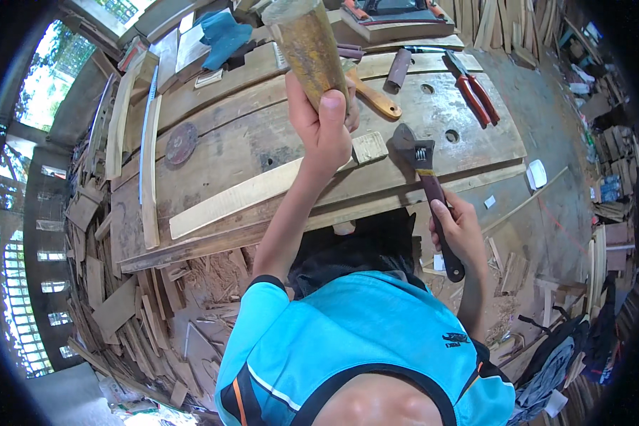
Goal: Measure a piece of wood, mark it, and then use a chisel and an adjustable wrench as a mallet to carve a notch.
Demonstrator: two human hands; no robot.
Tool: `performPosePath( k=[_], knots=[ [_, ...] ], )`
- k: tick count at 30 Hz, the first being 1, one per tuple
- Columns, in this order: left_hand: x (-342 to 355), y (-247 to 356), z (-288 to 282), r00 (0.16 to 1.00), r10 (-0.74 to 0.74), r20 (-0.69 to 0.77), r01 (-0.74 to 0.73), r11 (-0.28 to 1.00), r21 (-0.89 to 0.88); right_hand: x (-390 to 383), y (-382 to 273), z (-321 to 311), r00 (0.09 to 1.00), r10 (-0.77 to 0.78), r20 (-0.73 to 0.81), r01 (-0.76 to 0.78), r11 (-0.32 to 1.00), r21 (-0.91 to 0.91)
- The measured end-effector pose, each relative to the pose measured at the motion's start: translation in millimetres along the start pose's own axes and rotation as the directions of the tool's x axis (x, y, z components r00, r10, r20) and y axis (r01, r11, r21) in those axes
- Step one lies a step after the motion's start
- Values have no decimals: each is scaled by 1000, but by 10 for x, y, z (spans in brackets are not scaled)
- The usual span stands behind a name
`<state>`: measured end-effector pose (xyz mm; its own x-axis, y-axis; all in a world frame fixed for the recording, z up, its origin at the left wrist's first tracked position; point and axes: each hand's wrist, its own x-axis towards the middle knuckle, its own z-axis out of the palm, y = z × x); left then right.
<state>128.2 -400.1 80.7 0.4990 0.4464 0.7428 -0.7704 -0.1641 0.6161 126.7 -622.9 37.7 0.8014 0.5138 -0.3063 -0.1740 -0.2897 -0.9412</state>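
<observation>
My left hand [321, 135] is raised over the workbench [227, 163], its fingers wrapped round a stained yellow-brown cylinder [307, 53] with a flat upper end. Whether the cylinder is a can or a solid block, I cannot tell. In front of the bench's near edge, my right hand [460, 231] grips an adjustable wrench [440, 220] by its dark handle, the jaw end pointing away from me. Below my left forearm a long pale wood strip [241, 197] lies across the bench. Beyond the wrench are red-handled pliers [478, 99] and a wooden-handled tool [378, 98] whose far end is partly hidden.
A round dark disc [182, 143], a blue-edged strip [148, 142] and a blue cloth [224, 39] lie on the bench's left side. A purple-brown handle [399, 69] rests near the pliers. Wood scraps [135, 319] and shavings cover the floor at left.
</observation>
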Motion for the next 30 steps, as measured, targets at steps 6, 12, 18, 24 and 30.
performPosePath(
  k=[6,12,18,24,30],
  knots=[
    [-58,16,-14,997,15,-69,-14,1000,10,23,-233,-93,1000,-7,21,9,992,-126],
    [-124,-51,-40,995,-4,-97,-5,995,-97,-103,-755,-212,970,-241,38,241,923,-300],
    [-22,-106,108,997,-47,62,40,994,105,-531,-1569,-352,732,-623,-278,513,771,-376],
    [-13,-36,96,994,-21,106,-2,977,212,-560,-1895,-281,846,-533,32,417,622,-663],
    [-22,8,184,987,-51,151,21,981,191,-677,-1842,-724,855,-487,-176,109,502,-858]
  ],
)
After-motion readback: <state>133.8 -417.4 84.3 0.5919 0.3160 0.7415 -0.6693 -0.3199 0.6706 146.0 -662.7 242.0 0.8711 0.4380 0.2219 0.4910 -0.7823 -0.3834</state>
